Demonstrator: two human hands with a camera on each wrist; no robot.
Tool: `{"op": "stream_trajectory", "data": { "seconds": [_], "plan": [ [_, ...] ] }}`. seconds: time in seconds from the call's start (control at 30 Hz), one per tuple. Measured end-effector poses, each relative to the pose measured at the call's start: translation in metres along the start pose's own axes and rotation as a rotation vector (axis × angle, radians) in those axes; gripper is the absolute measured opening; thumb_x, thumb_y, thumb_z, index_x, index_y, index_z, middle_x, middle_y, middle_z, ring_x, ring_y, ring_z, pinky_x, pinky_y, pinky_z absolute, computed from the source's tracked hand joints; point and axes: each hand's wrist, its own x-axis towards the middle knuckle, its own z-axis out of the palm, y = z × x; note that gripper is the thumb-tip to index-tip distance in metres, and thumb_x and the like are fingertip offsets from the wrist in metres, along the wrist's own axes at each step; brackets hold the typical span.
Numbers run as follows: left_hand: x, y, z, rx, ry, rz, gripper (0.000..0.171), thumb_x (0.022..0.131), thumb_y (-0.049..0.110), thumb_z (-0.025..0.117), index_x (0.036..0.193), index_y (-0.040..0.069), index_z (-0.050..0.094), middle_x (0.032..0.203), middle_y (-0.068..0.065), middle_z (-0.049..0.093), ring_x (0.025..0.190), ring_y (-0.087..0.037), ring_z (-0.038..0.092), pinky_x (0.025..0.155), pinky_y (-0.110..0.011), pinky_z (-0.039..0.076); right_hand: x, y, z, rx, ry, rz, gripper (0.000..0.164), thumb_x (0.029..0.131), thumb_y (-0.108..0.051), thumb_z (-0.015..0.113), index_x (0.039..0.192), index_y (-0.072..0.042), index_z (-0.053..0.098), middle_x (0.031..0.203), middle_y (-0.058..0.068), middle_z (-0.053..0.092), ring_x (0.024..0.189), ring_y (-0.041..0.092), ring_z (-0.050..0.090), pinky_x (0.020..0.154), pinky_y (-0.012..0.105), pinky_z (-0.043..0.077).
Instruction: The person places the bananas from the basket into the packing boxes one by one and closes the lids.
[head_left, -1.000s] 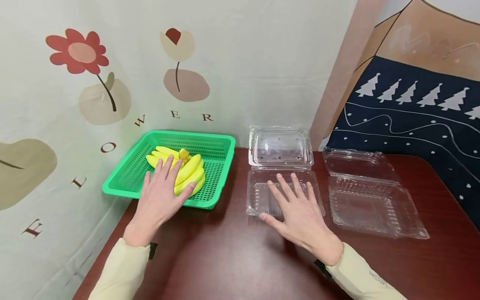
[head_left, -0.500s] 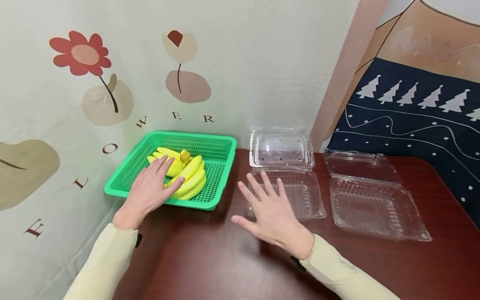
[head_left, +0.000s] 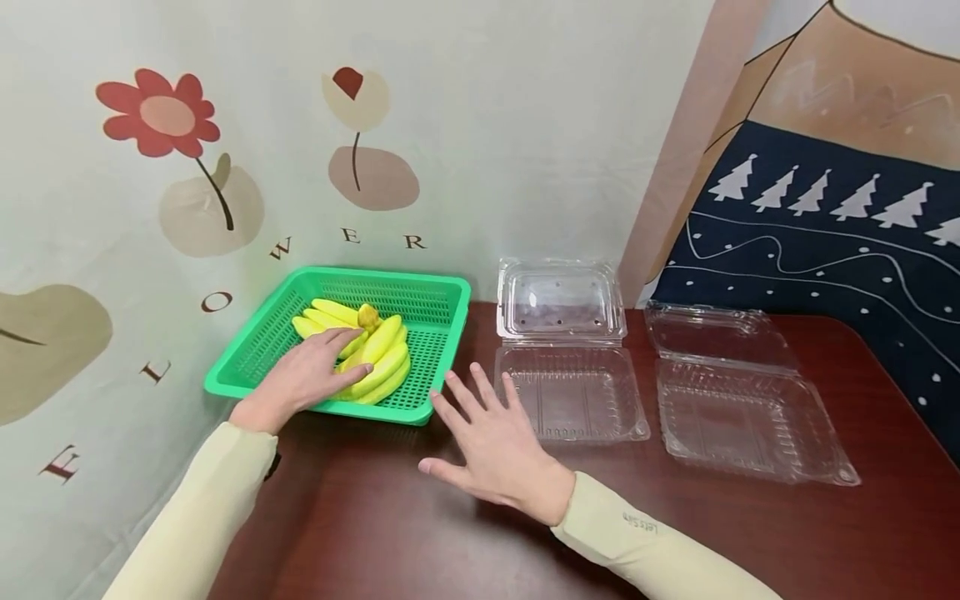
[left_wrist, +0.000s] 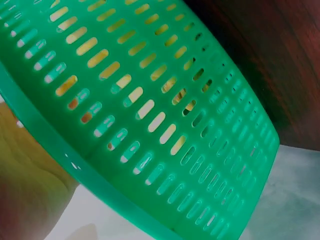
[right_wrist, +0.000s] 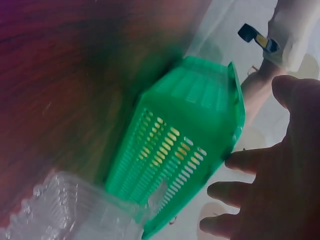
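A bunch of yellow bananas (head_left: 386,367) lies in a green plastic basket (head_left: 450,333) at the left of the table. My left hand (head_left: 303,371) reaches over the basket's near rim, fingers extended over the bananas; whether the fingertips touch them is unclear. In the left wrist view the basket wall (left_wrist: 90,162) hides the fingers, and yellow shows through its slots. My right hand (head_left: 498,450) hovers with spread fingers off the basket's near right corner, holding nothing. From the right wrist, its fingers (right_wrist: 225,192) appear beside the green basket (right_wrist: 212,117).
An open clear plastic clamshell box (head_left: 573,392) stands right of the basket, lid raised toward the wall. Farther right is a second open clear clamshell (head_left: 738,417). A printed cloth (head_left: 480,167) hangs behind the dark red table (head_left: 375,517).
My right hand has moved left, from over the nearer clamshell toward the basket. My left hand has shifted slightly left and lower over the bananas. The bananas and boxes stay put.
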Motion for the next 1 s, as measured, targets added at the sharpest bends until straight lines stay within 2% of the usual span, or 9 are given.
{"op": "stream_trajectory", "data": {
  "seconds": [0.3, 0.53, 0.77, 1.0],
  "plan": [
    [0.015, 0.0, 0.002, 0.002, -0.133, -0.012, 0.08, 0.095, 0.054, 0.067, 0.153, 0.002, 0.048, 0.146, -0.028, 0.054, 0.132, -0.047, 0.052, 0.102, -0.065, 0.045, 0.002, -0.006, 0.005, -0.035, 0.001, -0.013, 0.087, 0.097, -0.079, 0.034, 0.164, -0.025, 0.032, 0.17, 0.002, 0.026, 0.156, 0.037, 0.02, 0.119, 0.066, 0.023],
    [0.02, -0.004, 0.004, -0.028, -0.226, 0.02, 0.089, 0.09, 0.043, 0.079, 0.155, -0.003, 0.041, 0.144, -0.028, 0.056, 0.127, -0.045, 0.056, 0.102, -0.061, 0.046, 0.003, -0.008, 0.007, -0.034, 0.023, -0.024, 0.087, 0.097, -0.078, 0.037, 0.164, -0.024, 0.033, 0.17, 0.003, 0.028, 0.156, 0.036, 0.022, 0.118, 0.066, 0.025],
    [0.02, -0.008, 0.007, -0.047, -0.234, 0.053, 0.09, 0.089, 0.033, 0.082, 0.156, -0.006, 0.036, 0.141, -0.033, 0.055, 0.124, -0.047, 0.057, 0.101, -0.061, 0.047, 0.003, -0.009, 0.01, -0.036, 0.036, -0.02, 0.087, 0.096, -0.079, 0.037, 0.164, -0.025, 0.033, 0.17, 0.003, 0.027, 0.155, 0.037, 0.024, 0.118, 0.066, 0.026],
    [0.017, -0.009, 0.006, -0.102, -0.186, 0.07, 0.086, 0.089, 0.03, 0.08, 0.157, -0.002, 0.037, 0.142, -0.033, 0.055, 0.125, -0.048, 0.057, 0.101, -0.063, 0.046, 0.001, -0.009, 0.01, -0.015, 0.047, -0.009, 0.087, 0.096, -0.079, 0.039, 0.164, -0.024, 0.034, 0.17, 0.002, 0.027, 0.154, 0.037, 0.026, 0.117, 0.066, 0.028]
  ]
}}
